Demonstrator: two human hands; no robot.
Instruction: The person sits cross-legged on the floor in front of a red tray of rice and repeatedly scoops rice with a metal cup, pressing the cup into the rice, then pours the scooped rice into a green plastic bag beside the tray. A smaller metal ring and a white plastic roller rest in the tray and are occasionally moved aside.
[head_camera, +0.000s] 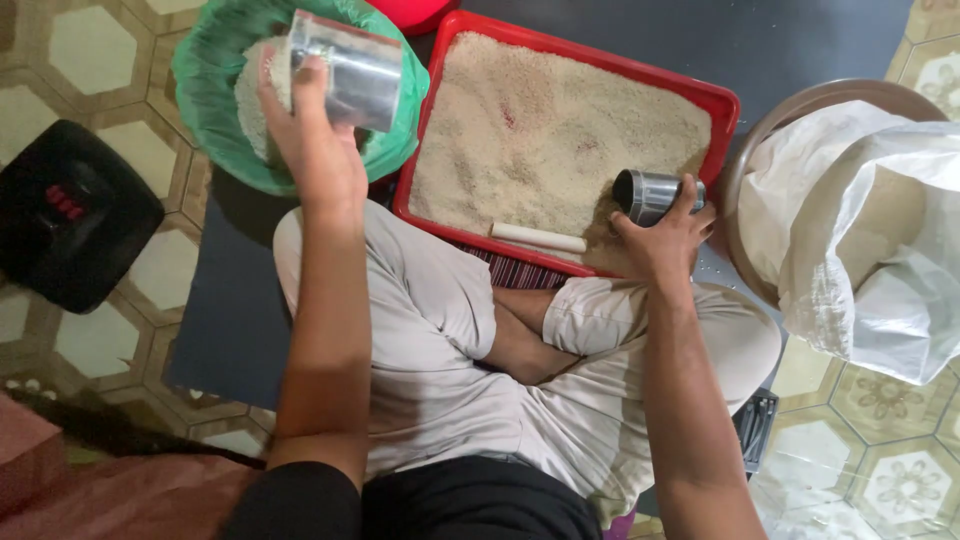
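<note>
- We are raising our left hand (318, 140), arm outstretched, fingers closing around a steel cup (350, 68) tipped over the green bag (215, 110) beside the red tray (720, 105).
- Our right hand (665, 235) is gripping a second steel cup (648, 195), lying sideways in the tray's rice (545, 130).

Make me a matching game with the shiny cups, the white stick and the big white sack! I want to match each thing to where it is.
Things:
1. Shiny metal cup in the left hand
2. Dark metal cup in the right hand
3. White stick
4. Big white woven sack

Places:
A. In the round brown basin
B. Lying on the grain at the red tray's near edge
C. Over the green plastic bag
D. Tipped on its side in the red tray's corner

Pairs: 1-C, 2-D, 3-B, 4-A
</note>
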